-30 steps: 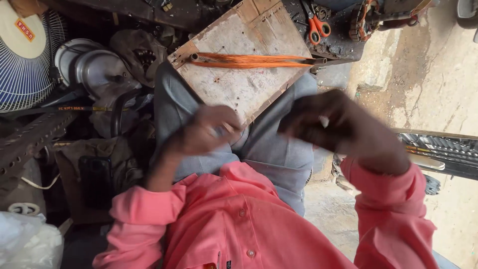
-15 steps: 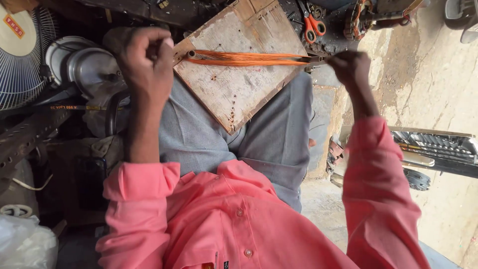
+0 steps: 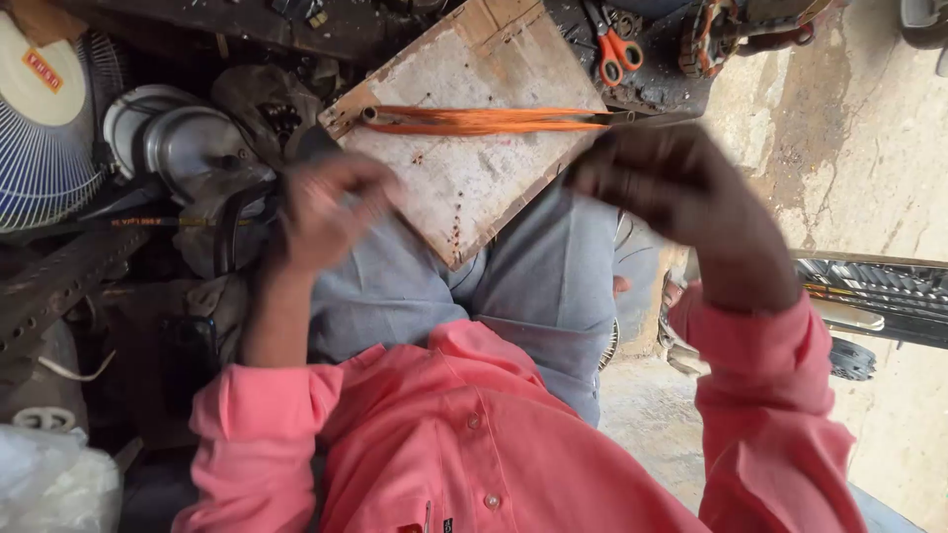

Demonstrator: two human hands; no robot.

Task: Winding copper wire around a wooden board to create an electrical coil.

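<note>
Both hands, left hand and right hand, have drawn back off the orange wire bundle's ends.

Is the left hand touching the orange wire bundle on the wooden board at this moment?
Apart. The head view shows the left hand below and left of the orange wire bundle, with bare wooden board visible between them; the hand is motion-blurred.

Your left hand and right hand hover (both blurred) near the wooden board on your lap, orange wire bundle lying across it.

Wire bundle on board across lap, scissors behind, fan far left.
</note>
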